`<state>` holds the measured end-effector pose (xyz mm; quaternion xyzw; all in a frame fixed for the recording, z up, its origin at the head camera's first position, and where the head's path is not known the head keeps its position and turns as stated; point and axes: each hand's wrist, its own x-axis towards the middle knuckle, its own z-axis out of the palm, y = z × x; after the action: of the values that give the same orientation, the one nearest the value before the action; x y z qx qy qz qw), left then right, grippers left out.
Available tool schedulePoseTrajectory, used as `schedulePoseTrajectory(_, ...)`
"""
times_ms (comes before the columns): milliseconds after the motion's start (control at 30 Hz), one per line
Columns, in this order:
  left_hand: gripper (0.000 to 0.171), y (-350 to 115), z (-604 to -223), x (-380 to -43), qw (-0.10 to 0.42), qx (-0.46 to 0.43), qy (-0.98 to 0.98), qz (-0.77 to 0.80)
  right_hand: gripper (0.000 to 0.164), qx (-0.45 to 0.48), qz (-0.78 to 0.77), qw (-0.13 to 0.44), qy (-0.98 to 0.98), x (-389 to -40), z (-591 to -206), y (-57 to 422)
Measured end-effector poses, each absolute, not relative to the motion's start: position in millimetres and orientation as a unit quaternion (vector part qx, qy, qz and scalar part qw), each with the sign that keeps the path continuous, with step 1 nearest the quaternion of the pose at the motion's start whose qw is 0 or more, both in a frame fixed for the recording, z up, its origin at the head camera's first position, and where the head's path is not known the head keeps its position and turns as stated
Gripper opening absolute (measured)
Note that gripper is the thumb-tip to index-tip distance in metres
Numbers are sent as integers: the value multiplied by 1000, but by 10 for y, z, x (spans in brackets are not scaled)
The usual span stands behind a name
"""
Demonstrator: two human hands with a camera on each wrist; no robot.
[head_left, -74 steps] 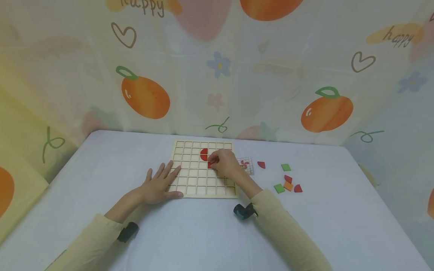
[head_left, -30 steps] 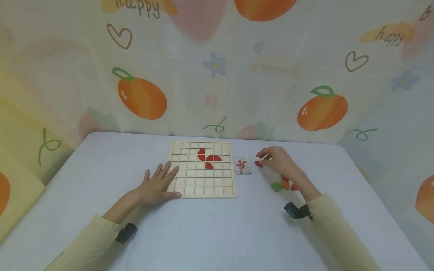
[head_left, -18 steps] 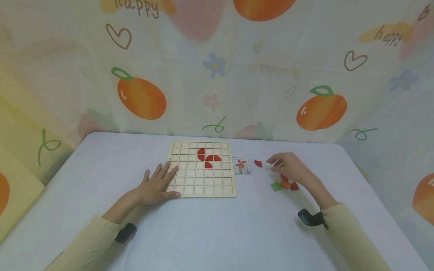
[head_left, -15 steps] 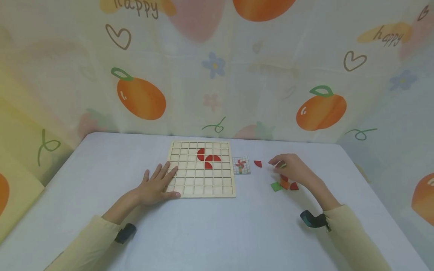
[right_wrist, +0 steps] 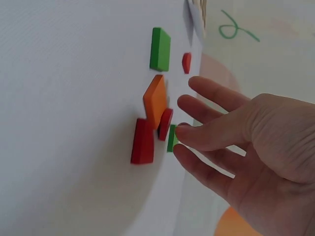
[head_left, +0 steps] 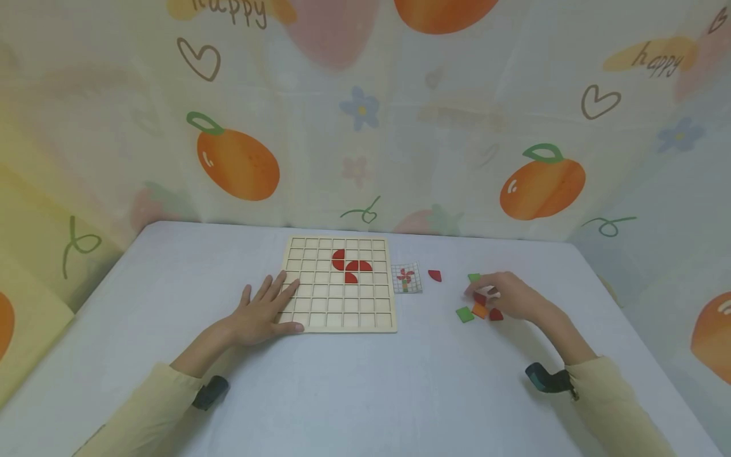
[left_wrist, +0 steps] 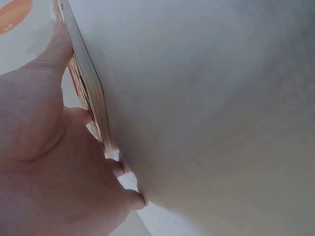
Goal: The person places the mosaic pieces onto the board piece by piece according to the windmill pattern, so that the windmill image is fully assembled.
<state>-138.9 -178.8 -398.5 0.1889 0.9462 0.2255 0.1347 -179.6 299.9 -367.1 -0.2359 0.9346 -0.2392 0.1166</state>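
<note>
My left hand [head_left: 259,317] lies with spread fingers on the left edge of the gridded wooden board [head_left: 325,311]; the left wrist view shows its thumb [left_wrist: 56,46] against the board's rim [left_wrist: 91,81]. Several red quarter-round pieces [head_left: 351,277] sit in the board's cells. My right hand [head_left: 505,295] hovers over the loose pieces, fingers loosely bent, nothing between them. Under its fingertips is a red piece [head_left: 480,299], beside an orange square [head_left: 479,311] and another red piece [head_left: 495,315]. A green square [head_left: 465,315] lies nearer me; a second green square [head_left: 474,277] is partly covered by the hand.
A small pattern card [head_left: 407,278] with a red flower on a grid lies against the board's right side. One lone red quarter-round piece [head_left: 434,276] lies between card and right hand. A white cloth [head_left: 365,393] covers the table; a printed curtain [head_left: 445,127] hangs behind.
My right hand has left the board, passed the lone red piece, which stays on the cloth, and moved right and nearer me over the loose pieces. The left hand has stayed on the board.
</note>
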Motion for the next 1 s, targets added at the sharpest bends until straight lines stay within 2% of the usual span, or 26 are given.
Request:
schedulePoseTrajectory(467,93,-1789,-4000,-1394,135,189,947,224,26,-177,-247,126,944,-1758,-3734,3093)
schedulePoseTrajectory(733,93,-1790,-4026,-1399,134,189,947,224,24,-158,-226,111,955,-1750,-3724,3158)
schedulePoseTrajectory(1000,92,-1790,-3999,-1388,134,189,947,224,23,-140,-216,123,958,-1748,-3734,3187)
